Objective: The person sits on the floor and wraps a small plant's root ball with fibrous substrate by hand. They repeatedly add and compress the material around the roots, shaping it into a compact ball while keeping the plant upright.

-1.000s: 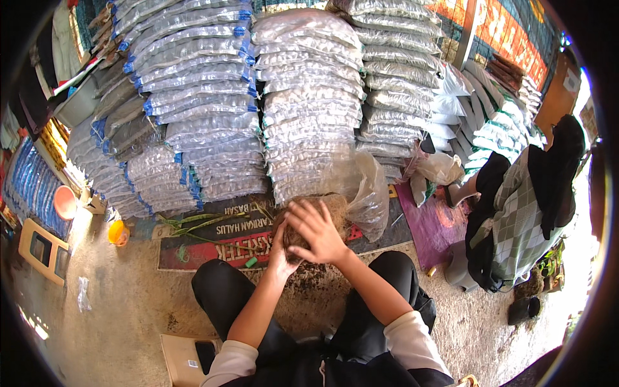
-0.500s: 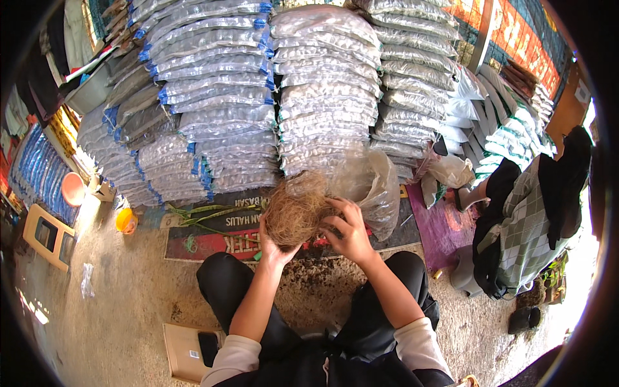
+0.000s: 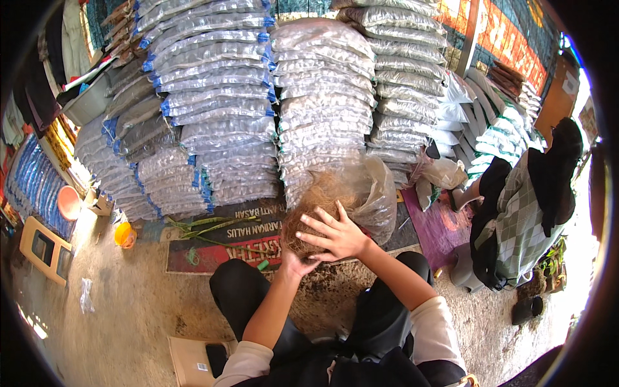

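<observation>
A shaggy clump of brown coconut fibre [image 3: 324,189] sits between my two hands, in front of my knees. My left hand [image 3: 296,263] cups it from below and the near left side, its fingers partly hidden under the clump. Across the near right side of the fibre lies my right hand [image 3: 336,235], fingers spread wide and pressed against it. Just behind, touching or close to the clump, a clear plastic bag [image 3: 380,203] stands slack; its contents cannot be made out. Dark crumbs of soil [image 3: 329,290] are scattered on the floor below my hands.
Tall stacks of filled plastic sacks [image 3: 325,97] rise behind a printed banner [image 3: 193,253] on the floor. Green stalks [image 3: 209,222] lie on it. An orange cup [image 3: 126,235] and beige stool [image 3: 44,250] stand left. Right is a cloth-draped seat [image 3: 525,219]; near left, a cardboard piece [image 3: 187,358].
The fibre clump has shifted right and slightly down with my left hand. My right hand has swung left from the clump's right edge and now lies spread over its near face.
</observation>
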Available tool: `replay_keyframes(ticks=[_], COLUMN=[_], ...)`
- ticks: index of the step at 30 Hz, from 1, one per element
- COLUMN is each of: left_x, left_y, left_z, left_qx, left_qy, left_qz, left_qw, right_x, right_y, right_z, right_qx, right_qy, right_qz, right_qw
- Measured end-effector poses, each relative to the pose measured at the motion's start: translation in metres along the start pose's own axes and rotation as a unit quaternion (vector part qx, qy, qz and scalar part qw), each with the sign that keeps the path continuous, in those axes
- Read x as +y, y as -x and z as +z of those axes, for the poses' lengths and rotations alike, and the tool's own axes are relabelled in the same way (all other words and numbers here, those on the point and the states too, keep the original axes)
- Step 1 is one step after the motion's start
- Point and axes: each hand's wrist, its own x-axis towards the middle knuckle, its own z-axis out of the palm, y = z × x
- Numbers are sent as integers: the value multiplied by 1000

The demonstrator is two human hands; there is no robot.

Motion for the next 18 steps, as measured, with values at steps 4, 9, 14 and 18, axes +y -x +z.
replay_keyframes(ticks=[4, 9, 14, 18], left_x=[-3, 0, 1, 2], left_y=[3, 4, 5, 2], left_z=[9, 7, 4, -1], left_qx=[-9, 52, 90, 112], left_qy=[-47, -130, -214, -267], left_qz=[-17, 37, 74, 98], left_qw=[999, 989, 970, 952], right_x=[4, -5, -14, -17], right_y=[-26, -26, -25, -17], right_z=[-29, -31, -27, -17], right_qx=[-47, -33, 39, 97], right_qy=[-143, -223, -307, -324], right_qz=[52, 127, 190, 227], right_qw=[987, 966, 932, 913])
